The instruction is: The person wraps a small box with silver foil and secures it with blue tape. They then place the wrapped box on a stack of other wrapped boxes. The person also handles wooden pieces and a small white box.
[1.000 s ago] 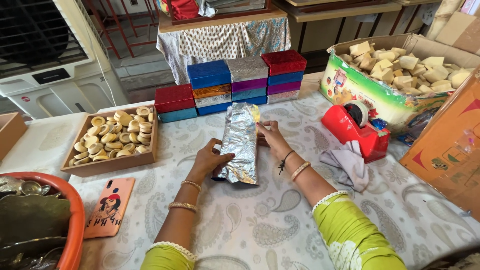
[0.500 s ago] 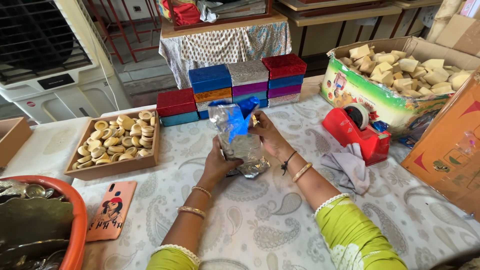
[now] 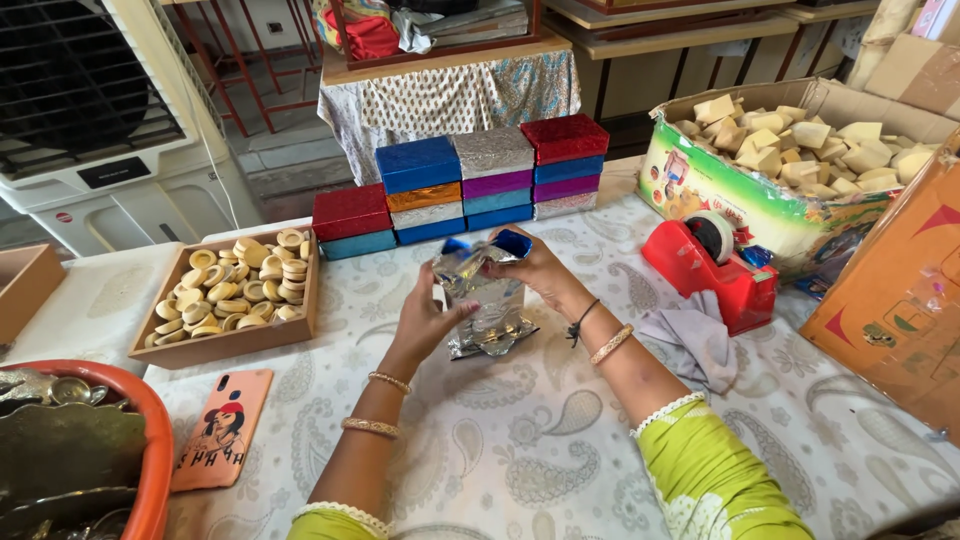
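Note:
Both my hands hold a silver foil wrapping sheet (image 3: 487, 300) folded around a small blue box (image 3: 512, 243), just above the paisley tablecloth (image 3: 520, 450). My left hand (image 3: 432, 315) grips the foil's left side. My right hand (image 3: 535, 265) pinches the top right, where the blue box peeks out. The foil's lower end rests crumpled on the cloth.
Behind stands a stack of glittery wrapped boxes (image 3: 462, 185). A wooden tray of round tan pieces (image 3: 235, 290) is at left, a phone (image 3: 218, 428) and an orange tub (image 3: 150, 450) near left. At right are a red tape dispenser (image 3: 710, 265), a grey cloth (image 3: 690, 340) and cartons of blocks (image 3: 790, 170).
The foil sheet lay flat on the table a second ago; now it is lifted and folded around the blue box, with both hands closed on it.

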